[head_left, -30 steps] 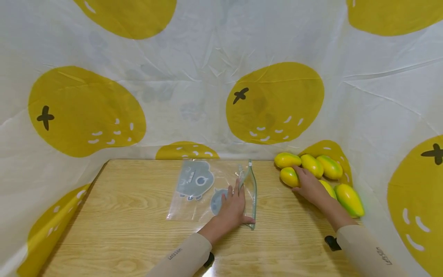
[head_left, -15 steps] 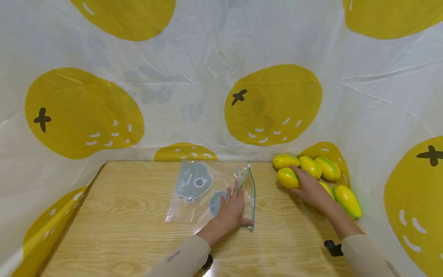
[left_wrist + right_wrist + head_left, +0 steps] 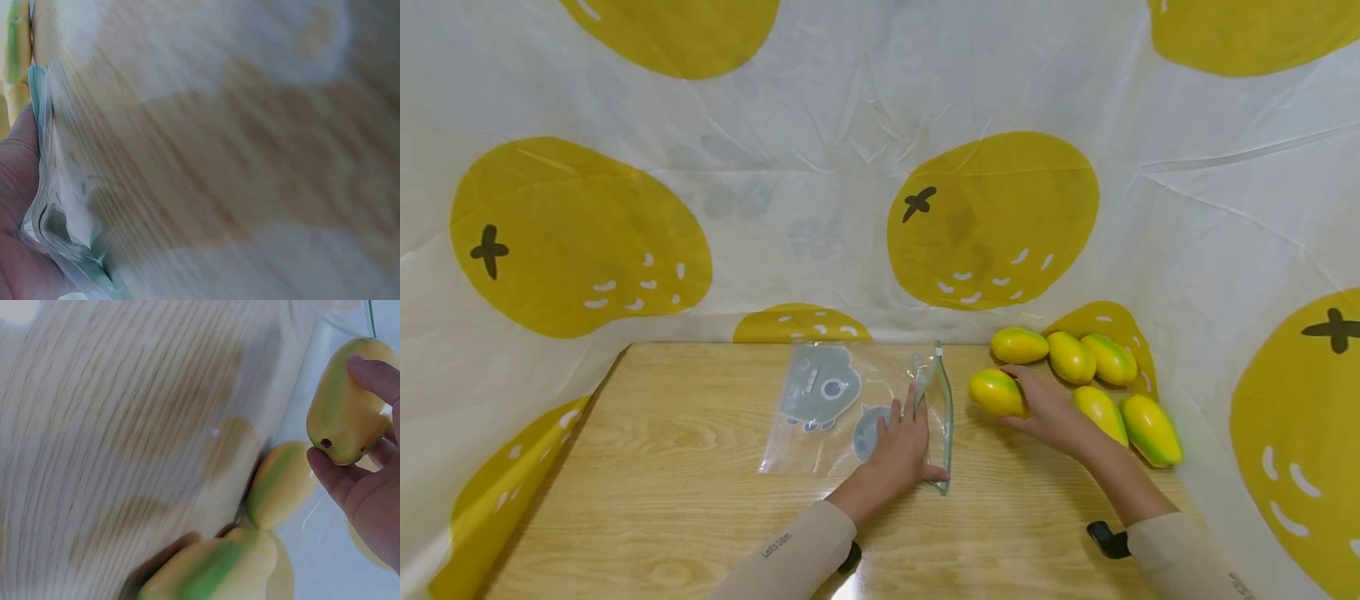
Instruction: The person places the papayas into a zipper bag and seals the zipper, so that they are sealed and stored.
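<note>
My right hand (image 3: 1051, 415) grips a yellow-green mango (image 3: 995, 392) just right of the bag. In the right wrist view, thumb and fingers wrap one end of that mango (image 3: 344, 403). A clear zip bag (image 3: 823, 387) with blue-grey cartoon prints lies flat, its green zip edge (image 3: 950, 417) bowed apart on the right. Spread over the bag's mouth end, my left hand (image 3: 898, 452) has straight fingers, with the thumb at the zip edge. The left wrist view shows this hand (image 3: 19, 181) against the rumpled green strip (image 3: 44, 106).
Three mangoes (image 3: 1071, 357) sit along the table's back right. Two more mangoes (image 3: 1152, 430) lie nearer, beside the right wall. A white cloth (image 3: 820, 242) printed with yellow fruit hangs round the back and sides of the wooden table (image 3: 685, 500).
The right hand has drawn its mango leftward, away from the other mangoes and closer to the bag's mouth. The left hand and the bag have stayed in place.
</note>
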Tool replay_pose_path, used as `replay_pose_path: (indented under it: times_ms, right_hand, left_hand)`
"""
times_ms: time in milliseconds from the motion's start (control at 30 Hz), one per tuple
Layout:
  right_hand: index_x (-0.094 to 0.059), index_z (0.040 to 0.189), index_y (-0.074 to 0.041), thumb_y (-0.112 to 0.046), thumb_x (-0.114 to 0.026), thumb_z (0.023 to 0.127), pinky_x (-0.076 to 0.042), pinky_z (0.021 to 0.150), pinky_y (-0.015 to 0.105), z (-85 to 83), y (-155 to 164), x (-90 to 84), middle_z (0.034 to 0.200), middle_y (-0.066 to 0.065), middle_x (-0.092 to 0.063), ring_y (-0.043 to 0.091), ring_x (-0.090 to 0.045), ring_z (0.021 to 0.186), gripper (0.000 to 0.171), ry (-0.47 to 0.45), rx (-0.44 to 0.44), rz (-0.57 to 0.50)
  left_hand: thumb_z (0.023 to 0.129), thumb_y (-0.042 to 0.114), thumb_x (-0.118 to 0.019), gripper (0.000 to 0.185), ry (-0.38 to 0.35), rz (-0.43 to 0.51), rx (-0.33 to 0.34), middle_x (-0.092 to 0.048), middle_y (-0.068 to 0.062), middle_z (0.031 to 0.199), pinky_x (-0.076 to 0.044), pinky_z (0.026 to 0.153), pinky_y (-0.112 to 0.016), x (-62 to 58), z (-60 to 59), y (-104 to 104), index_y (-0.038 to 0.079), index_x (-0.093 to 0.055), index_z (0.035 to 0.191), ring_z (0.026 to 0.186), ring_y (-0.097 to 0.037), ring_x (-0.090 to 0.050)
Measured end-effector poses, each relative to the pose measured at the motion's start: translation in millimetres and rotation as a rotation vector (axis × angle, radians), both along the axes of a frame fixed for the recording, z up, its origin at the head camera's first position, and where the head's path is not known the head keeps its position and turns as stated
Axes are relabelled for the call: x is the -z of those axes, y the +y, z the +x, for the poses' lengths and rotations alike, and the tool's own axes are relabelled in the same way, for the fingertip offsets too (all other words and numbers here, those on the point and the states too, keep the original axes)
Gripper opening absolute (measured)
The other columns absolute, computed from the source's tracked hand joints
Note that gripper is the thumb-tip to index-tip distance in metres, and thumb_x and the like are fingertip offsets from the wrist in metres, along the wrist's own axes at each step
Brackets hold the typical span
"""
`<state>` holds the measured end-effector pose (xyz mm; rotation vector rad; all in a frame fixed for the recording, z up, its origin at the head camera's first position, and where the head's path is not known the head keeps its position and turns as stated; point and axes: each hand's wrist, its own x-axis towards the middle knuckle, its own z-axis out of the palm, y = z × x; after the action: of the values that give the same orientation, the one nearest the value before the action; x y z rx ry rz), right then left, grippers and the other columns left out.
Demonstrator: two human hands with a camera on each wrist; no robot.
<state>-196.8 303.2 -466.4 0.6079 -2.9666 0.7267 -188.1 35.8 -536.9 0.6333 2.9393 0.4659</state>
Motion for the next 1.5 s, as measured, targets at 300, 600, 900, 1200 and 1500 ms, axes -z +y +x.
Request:
replay_pose_path:
  times_ms: [300,600,900,1200,1500]
  right_hand:
    - [-0.038,0.151,0.002,-0.011,-0.082,0.087,-0.041,0.113,0.063,-1.5,-29.8,6.1,0.15,0.025,-0.051,0.043,-0.051,0.137,0.079,-0.121,-0.023,-0.006]
    - [-0.041,0.151,0.004,-0.014,-0.081,0.089,-0.041,0.113,0.062,-3.1,-43.2,19.6,0.149,0.027,-0.051,0.044,-0.051,0.137,0.076,-0.123,-0.047,0.051]
    - [-0.043,0.151,0.001,-0.006,-0.079,0.088,-0.045,0.109,0.061,-4.9,-55.5,18.7,0.143,0.026,-0.054,0.044,-0.055,0.131,0.073,-0.101,-0.111,0.072]
    - [-0.044,0.15,0.004,-0.005,-0.076,0.091,-0.048,0.106,0.06,-4.4,-57.0,17.2,0.136,0.026,-0.055,0.041,-0.058,0.125,0.067,-0.048,-0.118,0.063]
    - [-0.047,0.15,-0.005,-0.018,-0.078,0.093,-0.046,0.11,0.06,-8.4,-60.5,29.8,0.145,0.022,-0.055,0.041,-0.056,0.133,0.066,-0.058,-0.045,-0.003]
  left_hand:
    - [0.063,0.07,-0.086,0.137,-0.018,-0.011,0.001,-0.001,-0.017,0.174,-0.039,0.114,-0.065,-1.2,-0.6,-1.9,0.001,-0.023,0.163,0.153,-0.046,-0.029]
    - [0.064,0.069,-0.087,0.134,-0.017,-0.002,0.01,-0.001,-0.019,0.174,-0.04,0.113,-0.066,-2.1,2.9,-0.5,0.0,-0.026,0.161,0.152,-0.048,-0.03]
    - [0.065,0.067,-0.087,0.133,0.027,-0.002,0.01,-0.006,-0.02,0.173,-0.042,0.11,-0.066,-2.4,2.2,-2.2,0.001,-0.025,0.162,0.152,-0.048,-0.031]
    - [0.063,0.067,-0.088,0.134,0.031,0.008,-0.007,-0.007,-0.022,0.173,-0.043,0.11,-0.065,-1.4,3.5,1.1,0.0,-0.024,0.161,0.152,-0.047,-0.03]
    - [0.063,0.062,-0.09,0.134,0.033,0.044,-0.025,-0.002,-0.02,0.174,-0.042,0.108,-0.069,-0.4,5.1,2.9,-0.002,-0.025,0.161,0.154,-0.05,-0.023]
